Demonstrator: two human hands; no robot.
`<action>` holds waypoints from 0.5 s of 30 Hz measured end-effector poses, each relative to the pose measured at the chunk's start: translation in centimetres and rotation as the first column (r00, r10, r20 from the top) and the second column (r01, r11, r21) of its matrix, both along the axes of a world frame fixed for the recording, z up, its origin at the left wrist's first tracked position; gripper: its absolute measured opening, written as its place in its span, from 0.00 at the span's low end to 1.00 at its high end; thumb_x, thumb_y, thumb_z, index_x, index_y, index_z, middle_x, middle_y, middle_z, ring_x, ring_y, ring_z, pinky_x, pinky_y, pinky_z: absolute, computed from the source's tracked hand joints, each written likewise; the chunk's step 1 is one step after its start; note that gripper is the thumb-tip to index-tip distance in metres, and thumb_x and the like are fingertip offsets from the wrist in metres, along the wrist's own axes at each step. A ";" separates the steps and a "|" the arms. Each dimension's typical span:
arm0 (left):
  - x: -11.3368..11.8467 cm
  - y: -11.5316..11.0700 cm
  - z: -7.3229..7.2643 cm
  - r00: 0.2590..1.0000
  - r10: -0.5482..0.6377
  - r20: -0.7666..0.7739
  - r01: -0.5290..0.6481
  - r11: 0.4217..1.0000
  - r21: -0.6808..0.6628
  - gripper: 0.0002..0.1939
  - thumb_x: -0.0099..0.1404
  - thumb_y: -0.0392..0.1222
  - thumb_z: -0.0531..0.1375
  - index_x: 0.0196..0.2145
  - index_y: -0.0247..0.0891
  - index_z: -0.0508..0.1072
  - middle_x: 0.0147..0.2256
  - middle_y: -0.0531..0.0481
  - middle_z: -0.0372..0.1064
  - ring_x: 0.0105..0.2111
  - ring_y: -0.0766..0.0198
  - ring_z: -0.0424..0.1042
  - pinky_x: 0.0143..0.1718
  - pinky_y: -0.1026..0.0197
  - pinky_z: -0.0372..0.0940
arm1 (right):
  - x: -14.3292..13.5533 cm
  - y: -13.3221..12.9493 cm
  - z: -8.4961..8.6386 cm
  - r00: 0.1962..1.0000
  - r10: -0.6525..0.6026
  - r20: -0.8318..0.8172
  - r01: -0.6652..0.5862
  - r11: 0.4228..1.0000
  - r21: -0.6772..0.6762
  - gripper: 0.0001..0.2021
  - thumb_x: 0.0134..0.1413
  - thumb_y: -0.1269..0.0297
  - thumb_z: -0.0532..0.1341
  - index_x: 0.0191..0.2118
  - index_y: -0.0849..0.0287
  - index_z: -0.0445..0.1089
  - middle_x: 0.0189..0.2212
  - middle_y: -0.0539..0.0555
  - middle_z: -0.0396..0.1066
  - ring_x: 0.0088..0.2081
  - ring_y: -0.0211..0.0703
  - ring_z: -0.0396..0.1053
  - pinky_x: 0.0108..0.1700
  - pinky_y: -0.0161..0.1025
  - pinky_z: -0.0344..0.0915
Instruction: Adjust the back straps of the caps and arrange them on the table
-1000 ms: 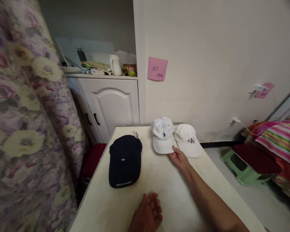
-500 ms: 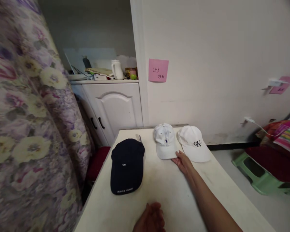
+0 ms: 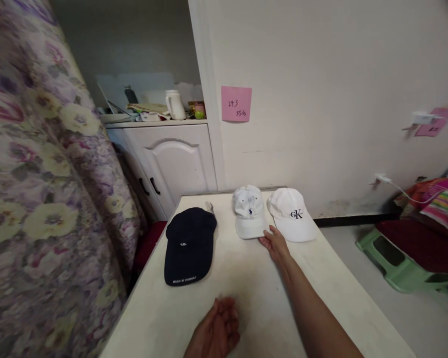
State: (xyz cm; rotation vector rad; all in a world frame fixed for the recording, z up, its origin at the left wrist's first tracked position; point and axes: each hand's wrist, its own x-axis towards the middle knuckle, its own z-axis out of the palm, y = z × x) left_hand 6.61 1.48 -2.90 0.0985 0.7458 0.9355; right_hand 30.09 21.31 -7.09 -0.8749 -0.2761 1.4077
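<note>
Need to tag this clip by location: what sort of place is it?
Probably a room in a home: a floral curtain at the left, a white jug on a cabinet, and striped cloth at the right edge.

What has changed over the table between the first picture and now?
The gap between the pale cap and the white cap looks slightly wider; because the view also shifted, I cannot tell which moved. The left hand appears slightly farther left. The right hand stays at the pale cap's brim corner; the navy cap looks unmoved.
</note>
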 end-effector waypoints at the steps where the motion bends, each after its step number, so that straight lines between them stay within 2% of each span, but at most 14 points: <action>1: 0.0 0.0 0.0 1.000 0.002 0.001 -0.002 1.000 0.008 0.13 0.70 0.47 0.61 0.38 0.34 0.78 0.32 0.46 0.78 0.29 0.62 0.76 0.34 0.60 0.64 | 0.0 -0.1 0.0 1.000 -0.005 0.005 0.005 1.000 -0.004 0.34 0.48 0.79 0.68 0.60 0.60 0.59 0.29 0.49 0.75 0.24 0.36 0.75 0.29 0.32 0.78; 7: -0.1 -0.2 -0.2 1.000 -0.009 0.017 0.008 0.998 0.058 0.13 0.70 0.47 0.61 0.39 0.33 0.78 0.32 0.45 0.78 0.29 0.62 0.76 0.34 0.60 0.65 | 0.1 -1.0 0.2 0.999 -0.024 0.028 0.024 1.000 -0.019 0.31 0.49 0.79 0.67 0.58 0.60 0.61 0.29 0.49 0.74 0.24 0.35 0.73 0.25 0.28 0.75; 15: 0.1 -0.2 -0.1 0.999 0.008 0.036 -0.010 0.998 0.068 0.11 0.69 0.44 0.62 0.38 0.32 0.78 0.33 0.44 0.79 0.30 0.61 0.77 0.35 0.60 0.66 | 0.1 -3.4 0.4 0.994 -0.030 0.102 0.035 0.998 -0.046 0.29 0.48 0.78 0.68 0.56 0.61 0.63 0.27 0.47 0.73 0.23 0.35 0.73 0.27 0.30 0.76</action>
